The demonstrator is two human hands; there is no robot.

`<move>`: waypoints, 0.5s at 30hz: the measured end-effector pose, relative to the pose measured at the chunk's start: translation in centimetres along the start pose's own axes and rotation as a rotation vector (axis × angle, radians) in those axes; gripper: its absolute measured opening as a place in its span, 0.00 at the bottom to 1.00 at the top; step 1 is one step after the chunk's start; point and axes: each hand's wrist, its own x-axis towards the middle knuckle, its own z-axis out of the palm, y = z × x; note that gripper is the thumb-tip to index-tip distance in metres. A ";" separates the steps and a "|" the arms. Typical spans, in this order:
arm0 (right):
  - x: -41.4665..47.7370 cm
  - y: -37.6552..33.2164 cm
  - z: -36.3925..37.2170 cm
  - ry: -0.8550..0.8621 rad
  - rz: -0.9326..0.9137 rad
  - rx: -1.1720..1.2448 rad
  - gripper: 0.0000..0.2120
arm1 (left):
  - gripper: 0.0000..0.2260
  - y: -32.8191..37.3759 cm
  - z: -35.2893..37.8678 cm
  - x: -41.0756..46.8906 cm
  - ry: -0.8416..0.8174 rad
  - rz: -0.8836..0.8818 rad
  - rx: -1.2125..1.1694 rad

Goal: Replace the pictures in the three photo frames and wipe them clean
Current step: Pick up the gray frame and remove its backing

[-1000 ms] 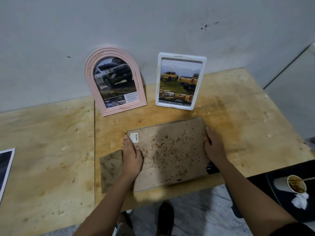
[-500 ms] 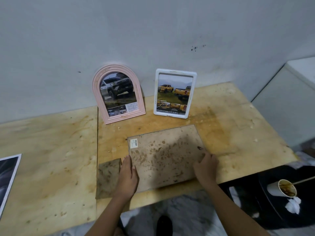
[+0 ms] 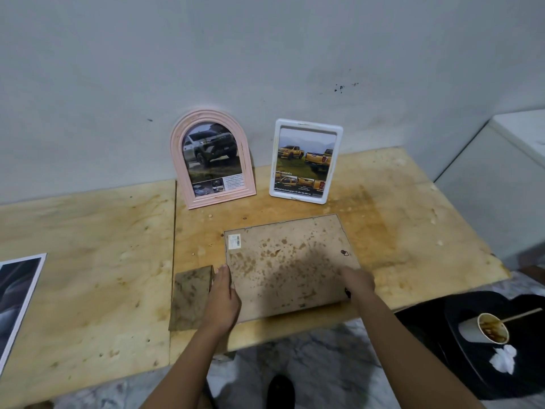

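Head view, plywood tabletop [image 3: 88,261] against a grey wall [image 3: 265,54].

Frame 1: pink arched photo frame [image 3: 212,158], upright, leaning on the wall, holds a picture of a grey SUV. Frame 2: white rectangular photo frame [image 3: 305,161], upright just to its right, holds a picture of yellow pickup trucks. The 2 stand near each other, not touching.

Frame 3: large rectangular frame [image 3: 290,265] lies face down near the front table edge, in front of the other 2. Its brown backing board faces up, heavily spotted with stains; a white barcode sticker [image 3: 234,242] sits at its far-left corner and a small dark hanger tab [image 3: 344,252] near its right edge.

Left hand [image 3: 221,299]: laid flat at the left edge of the frame, fingers straight and together, tips touching the backing's near-left corner. It grips nothing. A small stained brown board [image 3: 190,298] lies just to the left, partly under the hand's edge.

Right hand [image 3: 358,283]: at the frame's near-right corner, blurred; index finger appears stretched onto the backing, the other fingers curled. Cannot tell whether it clamps the frame edge.

Other items: a printed picture [image 3: 17,299] at the far-left table edge, well apart. On the right, below table level, a paper cup [image 3: 485,332] with brown residue and a stick, crumpled white tissue [image 3: 502,358] beside it, on a black surface [image 3: 442,326].
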 end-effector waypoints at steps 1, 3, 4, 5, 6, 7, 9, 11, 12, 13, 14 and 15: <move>0.1 -0.1 -0.1 0.000 0.017 0.046 0.23 | 0.24 -0.2 -0.1 0.1 -0.010 0.005 0.001; 0.1 -0.1 -0.1 -0.006 0.025 0.086 0.22 | 0.25 -0.3 -0.1 0.1 -0.019 0.015 0.008; 0.1 -0.2 -0.2 -0.013 0.019 0.097 0.22 | 0.25 -0.3 -0.2 0.1 -0.021 0.016 0.013; 0.1 -0.2 -0.2 -0.024 0.025 0.112 0.22 | 0.24 -0.4 -0.2 0.1 -0.022 0.016 0.018; 0.3 -0.2 -0.2 -0.030 0.031 0.136 0.23 | 0.24 -0.4 -0.3 0.2 -0.023 0.014 0.023; 0.3 -0.2 -0.3 -0.034 0.039 0.166 0.23 | 0.24 -0.4 -0.3 0.2 -0.027 0.011 0.026; 0.3 -0.5 -0.3 -0.055 0.047 0.215 0.24 | 0.24 -0.3 -0.4 0.2 -0.034 0.013 0.034; 0.2 -0.8 -0.2 -0.088 0.058 0.256 0.26 | 0.24 -0.1 -0.4 0.0 -0.042 0.012 0.045; 0.1 -0.9 -0.2 -0.097 0.057 0.267 0.26 | 0.24 0.0 -0.5 0.0 -0.043 0.008 0.052; 0.1 -0.9 -0.2 -0.103 0.058 0.278 0.26 | 0.24 0.1 -0.5 -0.1 -0.040 0.007 0.057; 0.1 -0.9 -0.3 -0.112 0.059 0.287 0.26 | 0.24 0.1 -0.5 -0.1 -0.037 0.006 0.059; 0.0 -1.0 -0.4 -0.127 0.061 0.291 0.25 | 0.24 0.2 -0.6 -0.1 -0.033 0.006 0.060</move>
